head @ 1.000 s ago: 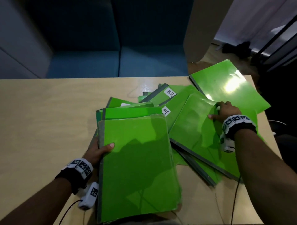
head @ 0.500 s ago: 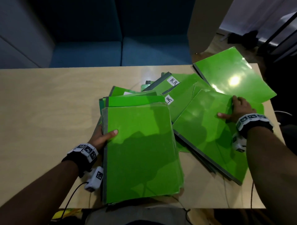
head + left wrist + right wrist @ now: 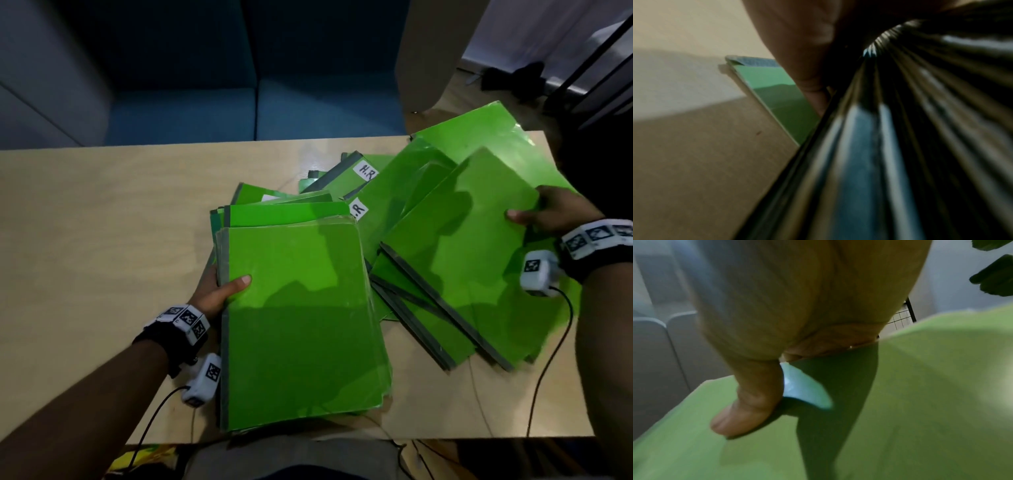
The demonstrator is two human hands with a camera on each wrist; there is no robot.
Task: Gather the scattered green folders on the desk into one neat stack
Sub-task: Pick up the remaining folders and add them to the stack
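Note:
A thick stack of green folders (image 3: 301, 318) lies near the desk's front edge. My left hand (image 3: 219, 291) grips its left spine side, thumb on top, fingers underneath; the dark spines (image 3: 890, 146) fill the left wrist view. To the right, my right hand (image 3: 548, 214) pinches the far right edge of a single green folder (image 3: 462, 253), thumb on its cover (image 3: 748, 415), lifting it above other slanted folders (image 3: 424, 329). More green folders, two labelled "H.R" (image 3: 368, 173), lie fanned behind.
The light wooden desk (image 3: 102, 222) has bare surface to the left. One green folder (image 3: 479, 133) overhangs the far right corner. A blue sofa (image 3: 257, 109) stands behind the desk. Cables (image 3: 544, 370) trail from both wrists over the front edge.
My right hand has shifted right and raised its folder off the slanted pile. The left hand keeps its hold on the stack.

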